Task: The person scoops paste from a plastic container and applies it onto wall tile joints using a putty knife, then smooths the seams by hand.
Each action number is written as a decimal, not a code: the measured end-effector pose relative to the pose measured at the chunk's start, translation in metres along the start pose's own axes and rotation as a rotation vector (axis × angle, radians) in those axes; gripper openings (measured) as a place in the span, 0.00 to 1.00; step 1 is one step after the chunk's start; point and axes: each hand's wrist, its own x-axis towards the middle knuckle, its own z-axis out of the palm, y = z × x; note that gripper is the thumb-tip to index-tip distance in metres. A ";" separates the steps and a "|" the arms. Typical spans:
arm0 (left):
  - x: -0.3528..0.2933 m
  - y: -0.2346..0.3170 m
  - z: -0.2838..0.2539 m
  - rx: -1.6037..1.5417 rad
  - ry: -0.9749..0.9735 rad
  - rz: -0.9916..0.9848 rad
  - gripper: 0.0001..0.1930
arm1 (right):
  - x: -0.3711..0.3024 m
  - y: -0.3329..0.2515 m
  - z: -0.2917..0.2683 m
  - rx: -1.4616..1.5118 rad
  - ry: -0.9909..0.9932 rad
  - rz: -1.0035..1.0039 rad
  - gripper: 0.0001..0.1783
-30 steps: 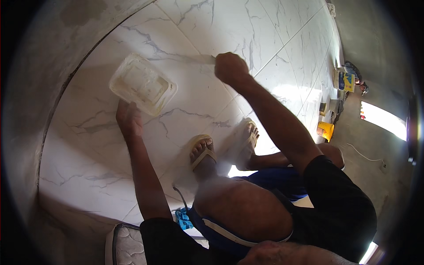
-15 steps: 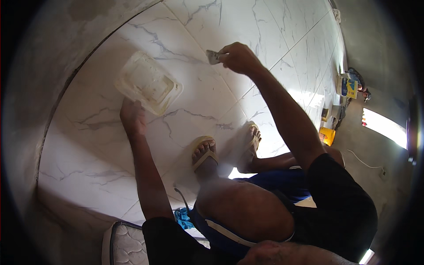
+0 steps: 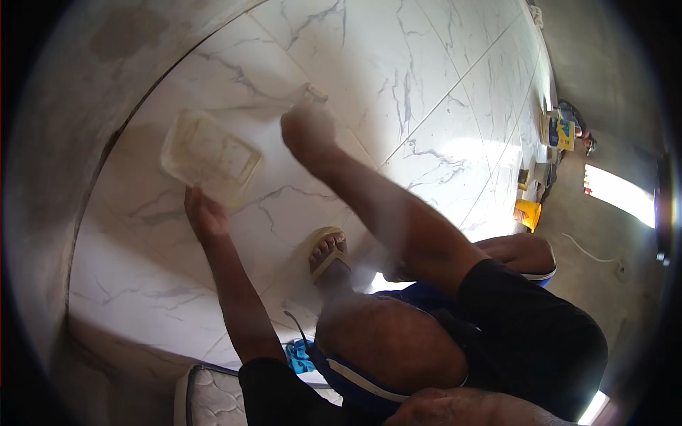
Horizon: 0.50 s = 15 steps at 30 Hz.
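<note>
My left hand (image 3: 207, 213) grips the near edge of a shallow, whitish plastic tub (image 3: 245, 153) with stains inside. The tub is held just over the marbled white tiles, or rests on them; I cannot tell which. My right hand (image 3: 309, 135) is closed and smeared by motion, to the right of the tub and apart from it. A small flat grey scraper (image 3: 315, 92) juts from its far side, blurred, with the rest of it hidden in the fist.
My sandalled foot (image 3: 329, 254) stands on the floor tiles (image 3: 398, 92). A rough wall (image 3: 71, 106) curves along the left. At the right wall are a yellow container (image 3: 526, 214) and a blue-and-yellow pack (image 3: 560, 133). A quilted mattress (image 3: 213, 397) and blue cloth (image 3: 299, 356) lie at the lower left.
My right hand has swung left and a little nearer with the scraper, closer to the tub. My left hand and the tub have shifted slightly left and nearer.
</note>
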 end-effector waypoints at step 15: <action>0.000 0.015 -0.035 -0.001 -0.175 -0.147 0.39 | 0.015 0.059 -0.082 -0.019 -0.163 -0.038 0.10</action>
